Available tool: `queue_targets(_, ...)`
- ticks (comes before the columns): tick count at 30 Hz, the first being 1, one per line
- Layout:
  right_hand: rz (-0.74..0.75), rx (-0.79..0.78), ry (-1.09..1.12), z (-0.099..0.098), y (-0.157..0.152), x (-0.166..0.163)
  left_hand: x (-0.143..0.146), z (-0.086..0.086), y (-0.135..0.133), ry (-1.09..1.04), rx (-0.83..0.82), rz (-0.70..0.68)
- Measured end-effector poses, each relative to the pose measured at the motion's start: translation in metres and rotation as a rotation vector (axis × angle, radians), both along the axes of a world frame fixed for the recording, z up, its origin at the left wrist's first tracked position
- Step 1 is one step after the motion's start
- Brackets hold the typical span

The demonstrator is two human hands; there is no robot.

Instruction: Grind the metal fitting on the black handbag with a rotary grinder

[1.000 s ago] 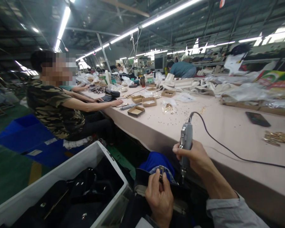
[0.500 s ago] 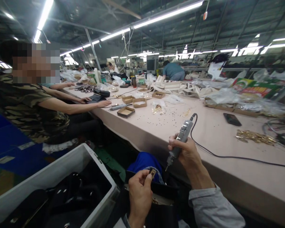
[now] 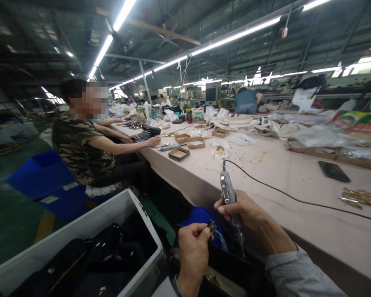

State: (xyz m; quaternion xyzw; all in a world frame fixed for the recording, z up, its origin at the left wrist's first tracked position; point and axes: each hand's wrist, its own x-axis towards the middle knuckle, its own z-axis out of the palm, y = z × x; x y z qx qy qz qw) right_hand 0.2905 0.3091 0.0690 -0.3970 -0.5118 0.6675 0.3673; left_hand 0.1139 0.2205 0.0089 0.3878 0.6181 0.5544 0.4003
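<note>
Metal buckle (image 3: 212, 225) at lower center: I am pinching it in left-hand fingers (image 3: 204, 232), while my right hand (image 3: 250, 216) is gripping the corded screwdriver (image 3: 230, 198) beside the desk (image 3: 297, 181).

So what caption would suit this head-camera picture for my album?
Right hand grips a grey corded electric screwdriver while left hand pinches a small metal buckle beside a long pale worktable.

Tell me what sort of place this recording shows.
Most likely a factory floor for assembling bags or similar goods. A long shared worktable carries small cardboard trays and gold metal fittings, a co-worker sits further along it, and the right hand grips a corded power tool.
</note>
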Motion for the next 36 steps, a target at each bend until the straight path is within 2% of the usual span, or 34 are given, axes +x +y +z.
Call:
queue_targets(4, -0.004, -0.011, 0.024, 0.003, 0.008, 0.008, 0.006, 0.005, -0.003, -0.049, -0.019, -0.057)
queue_targets(8, -0.041, -0.072, 0.065, 0.000, 0.012, 0.015, 0.009, 0.007, -0.010, 0.038, -0.016, -0.085)
queue_targets(13, -0.206, -0.118, 0.192, -0.010, 0.012, 0.021, 0.011, -0.006, -0.017, 0.252, 0.081, -0.077)
queue_targets(16, -0.248, -0.135, 0.262, -0.016, 0.008, 0.023, 0.011, -0.014, -0.019, 0.372, 0.114, -0.023)
queue_targets(19, -0.276, -0.142, 0.347, -0.022, 0.003, 0.021, 0.012, -0.016, -0.016, 0.383, 0.105, -0.012)
queue_targets(24, -0.296, -0.227, 0.539, -0.031, 0.006, 0.015, 0.012, -0.020, 0.002, 0.288, 0.029, -0.041)
queue_targets(28, -0.404, -0.201, 0.654, -0.026, 0.026, 0.034, 0.010, -0.023, 0.028, 0.296, -0.022, -0.080)
queue_targets(32, -0.483, -0.173, 0.701, -0.018, 0.034, 0.066, 0.016, -0.018, 0.049, 0.273, -0.022, -0.206)
queue_targets(36, -0.545, -0.197, 0.772, -0.026, 0.024, 0.079, 0.032, -0.016, 0.063, 0.164, -0.052, -0.347)
